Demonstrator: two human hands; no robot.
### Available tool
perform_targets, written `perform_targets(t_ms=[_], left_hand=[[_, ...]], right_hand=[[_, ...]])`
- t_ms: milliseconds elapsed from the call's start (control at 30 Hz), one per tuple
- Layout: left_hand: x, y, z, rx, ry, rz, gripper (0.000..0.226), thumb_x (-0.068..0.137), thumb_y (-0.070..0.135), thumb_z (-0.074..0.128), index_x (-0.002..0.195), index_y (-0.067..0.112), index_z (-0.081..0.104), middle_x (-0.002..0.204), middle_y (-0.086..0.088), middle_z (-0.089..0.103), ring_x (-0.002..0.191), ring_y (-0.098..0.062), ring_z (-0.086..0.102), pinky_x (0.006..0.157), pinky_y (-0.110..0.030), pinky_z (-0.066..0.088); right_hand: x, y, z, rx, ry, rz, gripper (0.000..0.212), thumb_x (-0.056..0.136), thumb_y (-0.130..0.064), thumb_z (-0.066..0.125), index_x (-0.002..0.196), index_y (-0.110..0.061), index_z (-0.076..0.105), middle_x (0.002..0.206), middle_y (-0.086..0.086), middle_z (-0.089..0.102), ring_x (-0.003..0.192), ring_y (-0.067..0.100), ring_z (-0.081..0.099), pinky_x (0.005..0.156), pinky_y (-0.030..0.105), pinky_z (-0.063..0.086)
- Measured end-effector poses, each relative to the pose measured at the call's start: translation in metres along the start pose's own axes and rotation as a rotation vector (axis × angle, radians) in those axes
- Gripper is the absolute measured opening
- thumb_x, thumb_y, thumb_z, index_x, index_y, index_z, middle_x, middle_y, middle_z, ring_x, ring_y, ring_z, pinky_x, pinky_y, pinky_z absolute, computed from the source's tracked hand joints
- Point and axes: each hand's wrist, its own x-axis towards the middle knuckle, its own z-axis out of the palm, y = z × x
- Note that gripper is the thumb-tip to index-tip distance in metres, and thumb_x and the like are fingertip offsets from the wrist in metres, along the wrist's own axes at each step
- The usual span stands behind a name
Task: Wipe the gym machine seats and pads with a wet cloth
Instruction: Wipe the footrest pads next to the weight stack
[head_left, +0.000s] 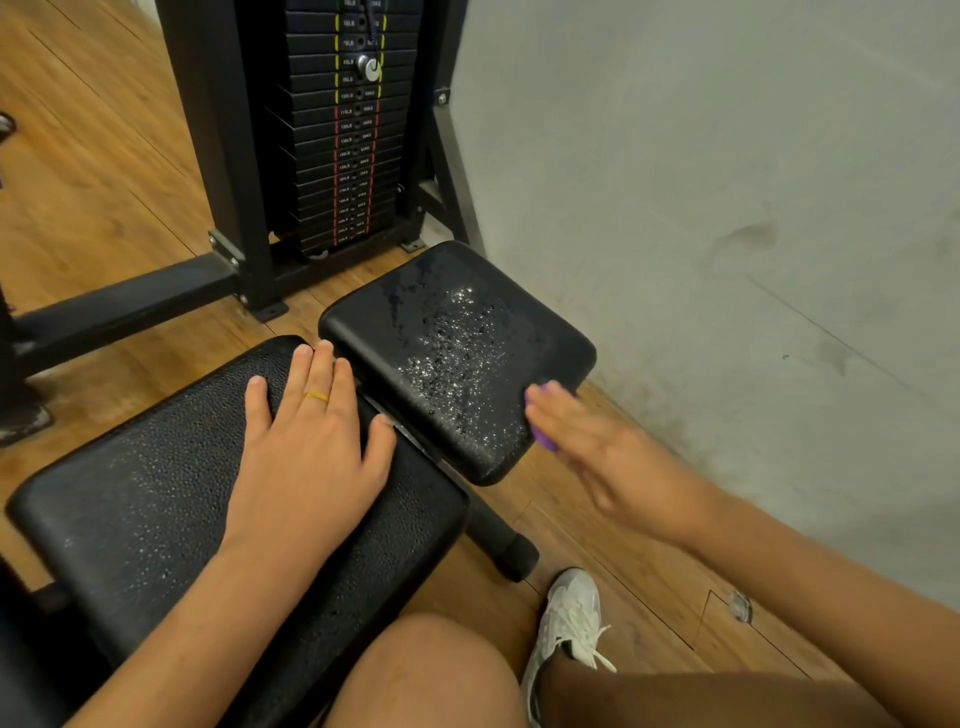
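My left hand lay open and flat on the far right part of the big seat pad, fingers straight and pointing toward its far edge, a gold ring on one of them. My right hand was blurred, but as far as I could see its fingers lay stretched out rather than curled, pressing the purple cloth down on the near right corner of the small pad, with only slivers of cloth peeking out around the fingertips. That pad glistened with water droplets across its middle and sat just beyond the seat, a narrow gap with a bit of metal bracket between their rounded edges. There was little room on the right: the grey, stained wall ran close along the small pad's right edge, leaving only a thin strip of wooden floor. To the left the floor opened wide, crossed by the black frame bar. Beyond the pads stood the weight stack, its selector pin high up; the plates carried small white figures in LB and KG, and I could make out 100LB and 120LB, while the lower ones were too small to read. Yellow marks flanked the upper plates, red the lower. My white laced shoe stood on the floor near the seat's foot, below my right arm.
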Motion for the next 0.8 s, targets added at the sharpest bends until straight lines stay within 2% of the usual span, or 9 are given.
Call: perform_targets(t_ms=[67, 167, 267, 367, 433, 567, 667, 733, 800], left_hand=[[0.000, -0.001, 0.000, -0.002, -0.003, 0.000, 0.074, 0.094, 0.049, 0.025, 0.149, 0.002, 0.037, 0.161, -0.013, 0.028, 0.152, -0.024, 0.016, 0.120, -0.056, 0.015], [0.000, -0.001, 0.000, -0.003, 0.002, 0.000, 0.074, 0.094, 0.050, 0.024, 0.150, 0.002, 0.037, 0.161, -0.013, 0.028, 0.152, -0.024, 0.016, 0.120, -0.056, 0.015], [0.000, 0.000, -0.001, -0.009, 0.013, 0.003, 0.074, 0.094, 0.049, 0.026, 0.149, 0.002, 0.038, 0.160, -0.014, 0.030, 0.152, -0.025, 0.017, 0.119, -0.056, 0.015], [0.000, -0.001, 0.001, -0.004, 0.002, -0.001, 0.074, 0.094, 0.050, 0.025, 0.150, 0.003, 0.036, 0.161, -0.013, 0.028, 0.152, -0.024, 0.016, 0.120, -0.055, 0.013], [0.000, -0.001, 0.000, -0.005, -0.002, -0.005, 0.074, 0.094, 0.050, 0.024, 0.150, 0.004, 0.035, 0.162, -0.013, 0.026, 0.152, -0.024, 0.014, 0.120, -0.055, 0.013], [0.001, 0.000, -0.003, 0.000, -0.015, 0.001, 0.074, 0.095, 0.050, 0.022, 0.152, 0.004, 0.033, 0.162, -0.012, 0.024, 0.153, -0.023, 0.012, 0.121, -0.054, 0.011], [0.000, 0.001, -0.002, 0.003, -0.014, 0.002, 0.073, 0.094, 0.049, 0.024, 0.151, 0.004, 0.034, 0.162, -0.013, 0.025, 0.152, -0.024, 0.013, 0.120, -0.055, 0.012], [-0.001, 0.004, -0.003, 0.001, -0.014, 0.000, 0.073, 0.094, 0.049, 0.024, 0.151, 0.004, 0.035, 0.162, -0.013, 0.026, 0.152, -0.024, 0.014, 0.120, -0.054, 0.012], [0.000, 0.003, -0.004, 0.004, -0.019, -0.003, 0.074, 0.094, 0.050, 0.023, 0.152, 0.005, 0.033, 0.163, -0.011, 0.023, 0.153, -0.023, 0.012, 0.121, -0.053, 0.010]], right_hand=[[-0.005, -0.027, 0.007, 0.008, -0.028, -0.136, 0.063, 0.089, 0.008, 0.046, 0.150, -0.004, 0.035, 0.160, 0.009, 0.024, 0.151, 0.019, 0.013, 0.122, 0.032, 0.014], [-0.001, -0.020, 0.009, 0.032, -0.034, -0.175, 0.077, 0.079, 0.020, 0.052, 0.150, -0.004, 0.035, 0.160, 0.008, 0.026, 0.151, 0.020, 0.017, 0.121, 0.042, 0.022], [0.005, 0.024, -0.003, 0.028, 0.001, -0.038, 0.076, 0.083, 0.019, 0.055, 0.151, -0.009, 0.034, 0.159, 0.005, 0.030, 0.149, 0.020, 0.022, 0.117, 0.051, 0.030], [0.016, 0.047, -0.012, -0.009, 0.050, 0.145, 0.060, 0.096, 0.003, 0.053, 0.150, -0.013, 0.033, 0.157, 0.002, 0.032, 0.148, 0.017, 0.025, 0.116, 0.047, 0.033], [0.018, 0.043, -0.010, -0.019, 0.071, 0.181, 0.056, 0.097, 0.000, 0.053, 0.150, -0.011, 0.035, 0.156, 0.002, 0.033, 0.147, 0.017, 0.026, 0.116, 0.046, 0.033], [0.007, -0.007, 0.003, -0.042, 0.028, -0.015, 0.049, 0.099, -0.003, 0.041, 0.148, -0.005, 0.039, 0.157, 0.008, 0.034, 0.148, 0.019, 0.025, 0.120, 0.038, 0.025], [0.006, -0.049, 0.012, -0.037, -0.008, -0.186, 0.060, 0.085, 0.003, 0.038, 0.145, 0.001, 0.042, 0.156, 0.014, 0.034, 0.148, 0.026, 0.025, 0.121, 0.035, 0.021], [0.008, -0.051, 0.012, -0.041, -0.033, -0.254, 0.069, 0.075, 0.012, 0.044, 0.144, 0.003, 0.043, 0.155, 0.016, 0.035, 0.147, 0.028, 0.026, 0.120, 0.038, 0.022], [0.013, -0.040, 0.004, -0.058, -0.020, -0.286, 0.063, 0.082, 0.010, 0.035, 0.144, 0.002, 0.043, 0.155, 0.014, 0.035, 0.147, 0.026, 0.027, 0.120, 0.036, 0.024]])
